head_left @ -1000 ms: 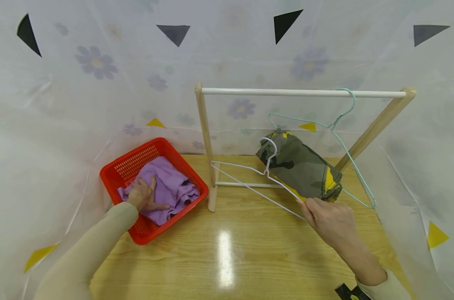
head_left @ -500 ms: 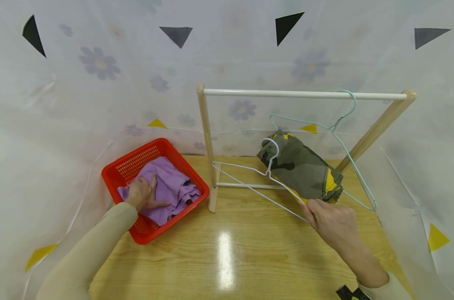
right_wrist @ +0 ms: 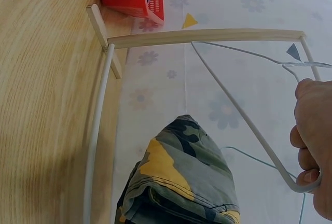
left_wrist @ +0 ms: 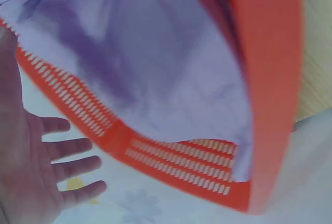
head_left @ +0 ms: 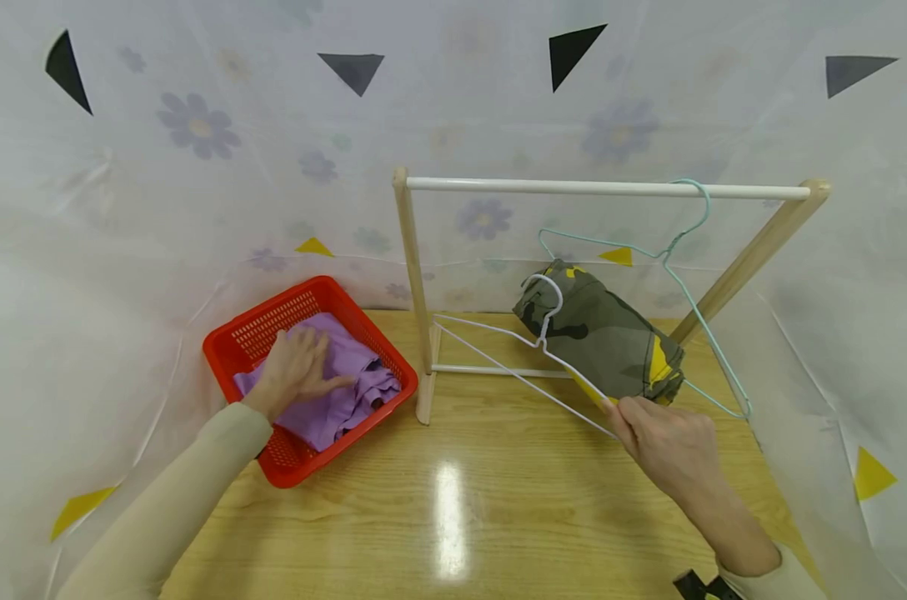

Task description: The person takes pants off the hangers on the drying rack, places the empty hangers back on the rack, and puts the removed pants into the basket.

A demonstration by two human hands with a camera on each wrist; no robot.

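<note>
My left hand [head_left: 292, 371] hovers over a purple cloth garment [head_left: 333, 417] that lies crumpled in a red plastic basket [head_left: 371, 325]. In the left wrist view its fingers are straight and spread, apart from the cloth. With my right hand [head_left: 671, 437] I grip one end of a pale lilac clothes hanger [head_left: 491, 331], whose hook points up in front of the drying rack. Behind it, a camouflage garment [head_left: 611, 333] hangs folded over the lower bar of a mint-green hanger [head_left: 712, 337]. Its folds hide most of that bar.
The rack has a white top rail [head_left: 543, 186] and wooden legs [head_left: 411, 267]; the mint-green hanger hooks over the rail's right part. A wooden table [head_left: 498, 508] lies beneath. Flower-patterned white sheeting [head_left: 258, 167] stands behind and at both sides.
My left hand has come up off the purple garment, its fingers spreading. The lilac hanger has shifted slightly to the right in my right hand.
</note>
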